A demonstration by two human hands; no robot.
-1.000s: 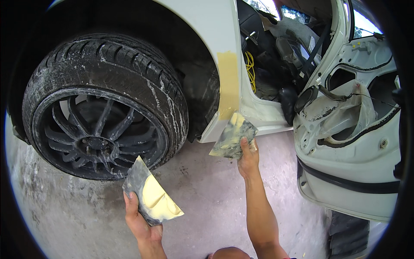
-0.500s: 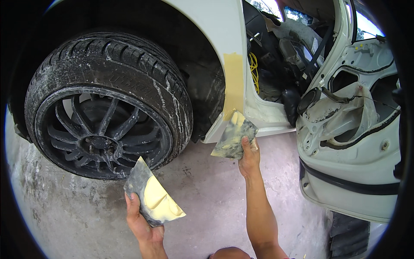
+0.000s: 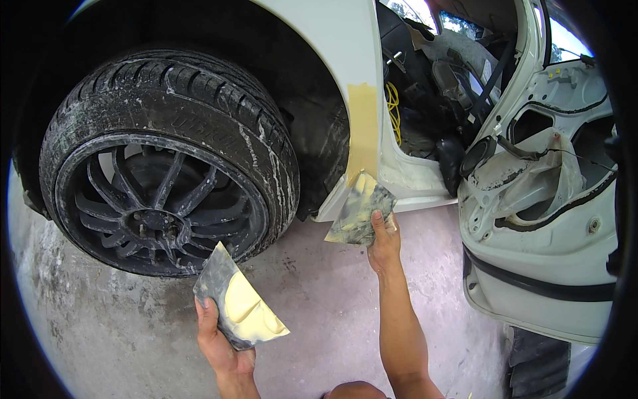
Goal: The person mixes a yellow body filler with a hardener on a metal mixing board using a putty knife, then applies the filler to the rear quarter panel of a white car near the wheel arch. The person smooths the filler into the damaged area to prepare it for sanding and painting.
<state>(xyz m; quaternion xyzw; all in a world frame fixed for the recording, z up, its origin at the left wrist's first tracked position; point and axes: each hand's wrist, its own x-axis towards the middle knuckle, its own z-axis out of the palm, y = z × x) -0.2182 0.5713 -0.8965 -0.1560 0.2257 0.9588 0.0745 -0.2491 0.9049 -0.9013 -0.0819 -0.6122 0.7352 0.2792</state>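
Observation:
My left hand [image 3: 222,349] grips a grey, smeared filler board [image 3: 212,282], its thumb on the near face. A thick mound of pale yellow body filler [image 3: 247,309] lies on that board. Closed round a flat, filler-smeared spreader [image 3: 359,216] is my right hand [image 3: 384,243], thumb on top. The spreader's upper edge is at the lower end of a tan filler strip [image 3: 363,133] on the white car panel [image 3: 339,40] behind the wheel arch. Whether the spreader touches the panel there is hard to tell.
A black spoked wheel with a dusty tyre [image 3: 179,106] fills the left side. On the right an open, stripped car door [image 3: 531,266] hangs beside the sill. Yellow cable [image 3: 393,113] lies inside the doorway. Below is stained concrete floor [image 3: 319,292].
The view has shifted very slightly, so the car sits a little further right. Both hands keep their holds, and the spreader stays at the strip's lower end.

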